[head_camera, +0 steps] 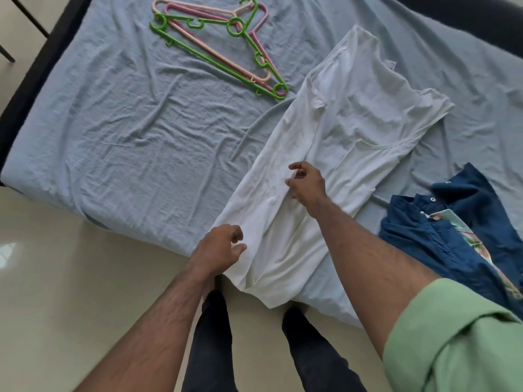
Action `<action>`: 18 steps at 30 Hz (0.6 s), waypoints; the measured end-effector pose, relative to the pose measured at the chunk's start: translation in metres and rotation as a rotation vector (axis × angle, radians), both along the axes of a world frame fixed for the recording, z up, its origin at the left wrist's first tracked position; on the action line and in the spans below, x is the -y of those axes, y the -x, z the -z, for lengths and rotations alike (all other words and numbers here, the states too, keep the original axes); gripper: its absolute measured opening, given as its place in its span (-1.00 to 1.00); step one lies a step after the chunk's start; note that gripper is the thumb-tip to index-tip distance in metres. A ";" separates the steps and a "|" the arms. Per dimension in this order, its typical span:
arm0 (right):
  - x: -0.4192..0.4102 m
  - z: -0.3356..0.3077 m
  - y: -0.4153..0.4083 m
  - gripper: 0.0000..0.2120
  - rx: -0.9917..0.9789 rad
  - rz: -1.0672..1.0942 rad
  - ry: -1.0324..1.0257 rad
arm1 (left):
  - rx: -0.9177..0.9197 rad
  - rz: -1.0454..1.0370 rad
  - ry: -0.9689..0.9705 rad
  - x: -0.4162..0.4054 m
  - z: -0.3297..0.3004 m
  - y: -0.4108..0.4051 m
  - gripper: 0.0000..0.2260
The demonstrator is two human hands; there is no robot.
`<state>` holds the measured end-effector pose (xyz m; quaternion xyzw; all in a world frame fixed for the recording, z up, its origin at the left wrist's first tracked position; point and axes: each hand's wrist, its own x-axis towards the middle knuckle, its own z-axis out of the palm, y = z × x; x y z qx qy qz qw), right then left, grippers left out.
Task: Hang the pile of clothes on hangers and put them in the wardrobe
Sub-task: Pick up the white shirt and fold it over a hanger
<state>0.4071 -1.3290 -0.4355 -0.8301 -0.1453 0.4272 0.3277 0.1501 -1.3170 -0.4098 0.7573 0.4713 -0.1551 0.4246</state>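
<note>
A white T-shirt (336,131) lies spread on the bed, its hem hanging over the near edge. My right hand (307,183) sits on the shirt's middle and pinches a fold of the white cloth between thumb and fingers. My left hand (220,250) hovers at the shirt's lower left edge with fingers loosely curled; whether it holds the cloth I cannot tell. Several plastic hangers (215,43), green, pink and peach, lie stacked at the far side of the bed. A dark blue shirt (441,236) with a floral lining lies crumpled to the right.
The bed carries a wrinkled light blue sheet (127,131) and has a dark frame along its left side. A pale tiled floor (70,264) runs along the near side, where my legs in dark trousers stand. Thin dark furniture legs show at top left.
</note>
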 end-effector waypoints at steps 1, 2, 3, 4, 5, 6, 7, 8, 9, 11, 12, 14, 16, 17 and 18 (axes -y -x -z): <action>-0.005 0.000 -0.007 -0.67 0.005 -0.013 -0.009 | 0.006 -0.013 -0.013 -0.005 0.002 -0.006 -0.84; -0.012 0.002 -0.016 -0.64 0.015 -0.022 -0.014 | 0.015 -0.024 -0.021 -0.011 0.003 -0.014 -0.83; -0.020 0.002 -0.024 -0.61 0.023 -0.030 -0.017 | 0.017 -0.032 -0.021 -0.015 0.004 -0.020 -0.82; -0.028 0.002 -0.031 -0.58 0.034 -0.041 -0.018 | 0.019 -0.036 -0.021 -0.019 0.005 -0.026 -0.82; -0.036 0.002 -0.040 -0.55 0.046 -0.049 -0.019 | 0.023 -0.037 -0.020 -0.024 0.007 -0.032 -0.81; -0.044 0.002 -0.047 -0.53 0.056 -0.059 -0.020 | 0.023 -0.035 -0.018 -0.028 0.009 -0.038 -0.81; -0.052 0.002 -0.056 -0.52 0.059 -0.059 -0.022 | 0.022 -0.034 -0.017 -0.032 0.011 -0.044 -0.80; -0.059 0.003 -0.064 -0.50 0.060 -0.056 -0.026 | 0.019 -0.033 -0.015 -0.036 0.013 -0.049 -0.80; -0.066 0.004 -0.071 -0.49 0.065 -0.053 -0.029 | 0.019 -0.030 -0.012 -0.039 0.014 -0.054 -0.81; -0.081 0.006 -0.086 -0.46 0.078 -0.053 -0.031 | 0.013 -0.007 -0.009 -0.048 0.018 -0.066 -0.81; -0.087 0.007 -0.093 -0.46 0.081 -0.054 -0.028 | 0.008 0.012 -0.012 -0.054 0.019 -0.073 -0.80; -0.094 0.005 -0.102 -0.48 0.098 -0.058 -0.011 | 0.006 0.037 -0.021 -0.065 0.023 -0.085 -0.78; -0.098 0.002 -0.109 -0.59 0.156 -0.012 -0.035 | 0.009 0.045 -0.019 -0.075 0.026 -0.097 -0.76; -0.099 0.000 -0.113 -0.67 0.176 0.047 -0.058 | 0.012 0.050 -0.017 -0.078 0.028 -0.103 -0.76; -0.100 -0.002 -0.117 -0.73 0.194 0.109 -0.080 | 0.011 0.061 -0.014 -0.081 0.029 -0.107 -0.76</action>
